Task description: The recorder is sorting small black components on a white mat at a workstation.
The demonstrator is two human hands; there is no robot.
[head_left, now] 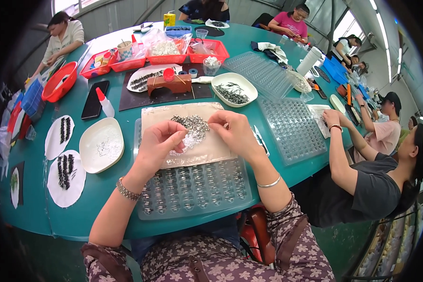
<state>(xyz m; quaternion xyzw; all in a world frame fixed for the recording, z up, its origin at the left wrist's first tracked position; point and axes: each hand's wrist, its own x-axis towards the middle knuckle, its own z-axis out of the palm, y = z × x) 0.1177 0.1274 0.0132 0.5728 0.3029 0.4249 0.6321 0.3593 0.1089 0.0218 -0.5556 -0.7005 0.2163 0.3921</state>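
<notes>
A heap of small silvery metal pieces (192, 126) lies on a beige cloth-like sheet (160, 115), with white bits beside it. My left hand (160, 141) hovers at the heap's left side, thumb and fingertips pinched together. At the heap's right edge, my right hand (235, 135) also pinches with thumb and forefinger. Whatever either pinch holds is too small to make out. The sheet covers the far part of a clear plastic tray (148, 211), whose near rows of pockets hold small metal parts.
Left of me are a cream dish (85, 152) with white bits, white discs (55, 188) bearing black strips, a red-tipped glue bottle (107, 108) and a phone (90, 101). A bowl of dark green pieces (250, 89) and another pocketed tray (293, 136) stand right. A co-worker (366, 183) sits close right.
</notes>
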